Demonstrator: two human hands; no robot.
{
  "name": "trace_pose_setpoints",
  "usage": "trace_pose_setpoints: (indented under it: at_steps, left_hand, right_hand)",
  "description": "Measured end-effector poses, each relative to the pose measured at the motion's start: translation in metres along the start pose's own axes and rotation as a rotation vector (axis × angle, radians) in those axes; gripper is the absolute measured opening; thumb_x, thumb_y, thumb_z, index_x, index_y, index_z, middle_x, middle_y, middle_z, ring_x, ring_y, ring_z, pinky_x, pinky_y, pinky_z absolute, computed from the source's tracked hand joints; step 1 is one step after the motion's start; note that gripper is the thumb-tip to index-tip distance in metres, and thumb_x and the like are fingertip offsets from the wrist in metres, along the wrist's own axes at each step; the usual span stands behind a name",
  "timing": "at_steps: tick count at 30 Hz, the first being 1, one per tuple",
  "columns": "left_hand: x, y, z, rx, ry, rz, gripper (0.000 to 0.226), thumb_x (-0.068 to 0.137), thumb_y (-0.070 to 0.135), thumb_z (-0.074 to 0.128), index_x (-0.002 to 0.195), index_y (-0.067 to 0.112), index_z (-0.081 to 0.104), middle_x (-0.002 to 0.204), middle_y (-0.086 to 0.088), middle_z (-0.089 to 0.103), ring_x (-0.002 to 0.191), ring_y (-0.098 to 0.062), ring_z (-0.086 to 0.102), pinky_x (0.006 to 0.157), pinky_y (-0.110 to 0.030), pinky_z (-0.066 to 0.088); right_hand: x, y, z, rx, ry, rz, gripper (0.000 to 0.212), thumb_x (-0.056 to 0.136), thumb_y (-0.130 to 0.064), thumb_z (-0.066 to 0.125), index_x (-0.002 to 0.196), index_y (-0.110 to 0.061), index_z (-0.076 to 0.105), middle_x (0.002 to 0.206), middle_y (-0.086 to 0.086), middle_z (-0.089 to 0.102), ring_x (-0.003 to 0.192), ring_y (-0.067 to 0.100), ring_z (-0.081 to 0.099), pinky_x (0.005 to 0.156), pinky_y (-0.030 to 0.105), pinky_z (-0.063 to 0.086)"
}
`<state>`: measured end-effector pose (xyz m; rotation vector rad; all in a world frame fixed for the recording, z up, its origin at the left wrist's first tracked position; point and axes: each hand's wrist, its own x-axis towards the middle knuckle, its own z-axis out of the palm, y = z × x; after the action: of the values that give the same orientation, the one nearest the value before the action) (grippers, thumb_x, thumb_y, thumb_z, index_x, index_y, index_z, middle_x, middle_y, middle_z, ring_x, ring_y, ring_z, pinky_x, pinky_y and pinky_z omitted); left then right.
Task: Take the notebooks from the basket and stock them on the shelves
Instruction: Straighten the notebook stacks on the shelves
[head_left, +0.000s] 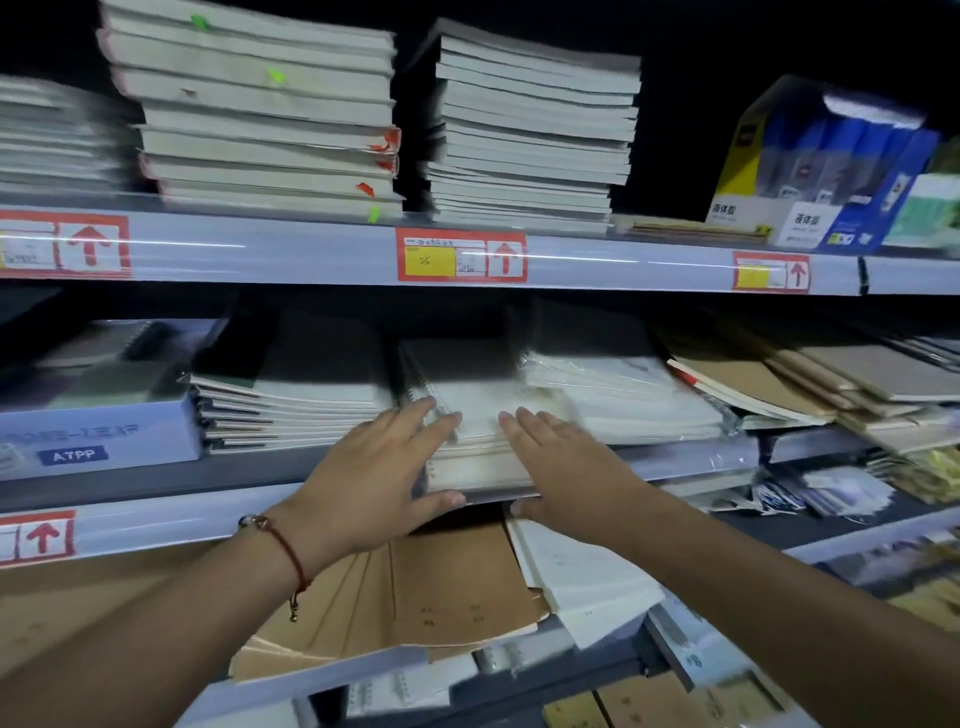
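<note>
A small stack of white spiral notebooks (478, 457) sticks out over the front edge of the middle shelf (691, 460). My left hand (379, 478) grips the stack's left side, fingers laid on top and thumb underneath. My right hand (566, 462) holds its right side the same way, fingers flat on the cover. Behind the stack lies another spiral notebook pile (457, 364) on the same shelf. The basket is out of view.
Tall notebook stacks (260, 109) fill the upper shelf (311, 254), beside a blue-and-yellow box (810, 171). On the middle shelf are piles of white notebooks (296, 410), wrapped pads (623, 395) and kraft notebooks (779, 379). Brown kraft notebooks (457, 587) lie on the shelf below.
</note>
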<state>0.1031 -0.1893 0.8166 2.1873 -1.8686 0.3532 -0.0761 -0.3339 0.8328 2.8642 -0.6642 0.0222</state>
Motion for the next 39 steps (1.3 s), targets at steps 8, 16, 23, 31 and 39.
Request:
trace_pose_setpoints:
  at_steps: [8,16,23,31,39]
  left_hand:
    - [0.018,0.002,0.012,0.016,-0.027,-0.054,0.091,0.075,0.087,0.025,0.153,0.04,0.022,0.151,0.01,0.032,0.137,-0.014,0.036,0.107,-0.03,0.037]
    - [0.017,0.005,0.018,0.029,-0.012,-0.111,0.088,0.076,0.086,0.029,0.15,0.037,0.032,0.144,0.014,0.039,0.127,-0.012,0.045,0.1,-0.03,0.045]
    - [0.034,0.013,0.027,-0.031,0.062,-0.213,0.075,0.084,0.071,0.055,0.143,0.027,0.044,0.135,0.008,0.047,0.118,-0.012,0.049,0.093,-0.028,0.045]
    - [0.055,0.005,0.029,0.122,0.185,-0.293,0.055,0.082,0.06,0.068,0.119,0.02,0.062,0.102,0.0,0.061,0.093,-0.023,0.057,0.075,-0.036,0.048]
    - [0.073,-0.003,0.03,0.309,0.24,-0.313,0.049,0.071,0.056,0.079,0.085,0.014,0.059,0.075,-0.005,0.057,0.073,-0.028,0.053,0.063,-0.037,0.041]
  right_hand:
    - [-0.001,0.026,0.01,0.018,-0.002,-0.034,0.08,0.102,-0.053,0.038,0.158,-0.015,-0.003,0.166,0.009,-0.001,0.153,0.024,0.003,0.123,0.036,0.006]
    - [0.006,0.044,0.022,0.008,0.027,-0.075,0.067,0.107,-0.037,0.033,0.158,-0.012,-0.003,0.166,0.01,-0.001,0.153,0.024,0.003,0.122,0.035,0.008]
    - [0.029,0.056,0.048,0.133,0.158,-0.04,0.059,0.108,-0.026,0.033,0.158,-0.012,0.005,0.166,0.01,0.007,0.153,0.028,0.0,0.124,0.037,0.012]
    - [0.048,0.045,0.05,0.427,0.296,0.072,0.045,0.106,-0.022,0.038,0.15,-0.03,0.033,0.151,-0.01,0.033,0.147,0.017,0.019,0.107,0.04,0.04]
    - [0.076,0.043,0.04,0.891,0.116,0.193,0.042,0.105,-0.029,0.039,0.146,-0.025,0.044,0.151,0.003,0.041,0.136,0.022,0.039,0.092,0.009,0.034]
